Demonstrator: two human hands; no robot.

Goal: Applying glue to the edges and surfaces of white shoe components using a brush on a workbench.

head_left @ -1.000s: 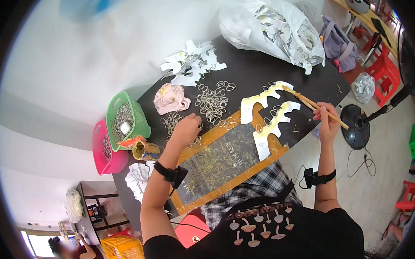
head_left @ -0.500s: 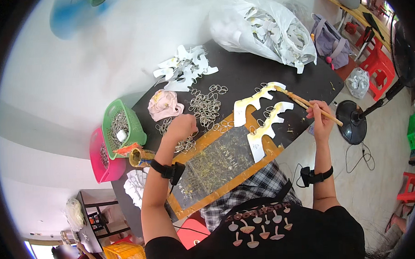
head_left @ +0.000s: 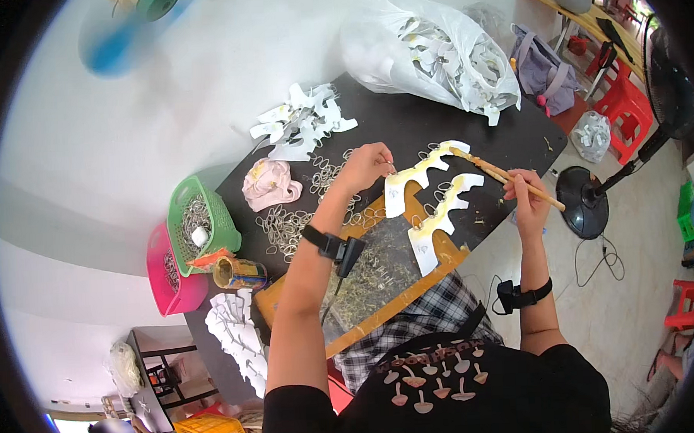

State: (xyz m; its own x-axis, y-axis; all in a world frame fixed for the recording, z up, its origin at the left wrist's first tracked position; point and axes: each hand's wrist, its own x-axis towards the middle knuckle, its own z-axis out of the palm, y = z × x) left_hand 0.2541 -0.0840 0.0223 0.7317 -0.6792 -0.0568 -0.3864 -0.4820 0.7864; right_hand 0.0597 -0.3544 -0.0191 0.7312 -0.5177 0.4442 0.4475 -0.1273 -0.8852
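Two white scalloped card strips with yellow smears lie side by side, the far strip and the near strip; several metal rings sit along their edges. My left hand is closed in a pinch at the left end of the far strip, on what looks like a small metal ring, mostly hidden by the fingers. My right hand grips a long tan wooden stick, whose tip touches the far strip's right end. Under the strips lies a dark board with an orange-brown border. Loose metal rings lie beside my left forearm.
A pink cloth and a stained can stand left, near a green basket and a pink basket. White cards and a plastic bag of cards are at the back. A fan stands right.
My left hand has moved from the ring pile, to the right and away from me, up to the far strip. The right hand and stick stay nearly in place.
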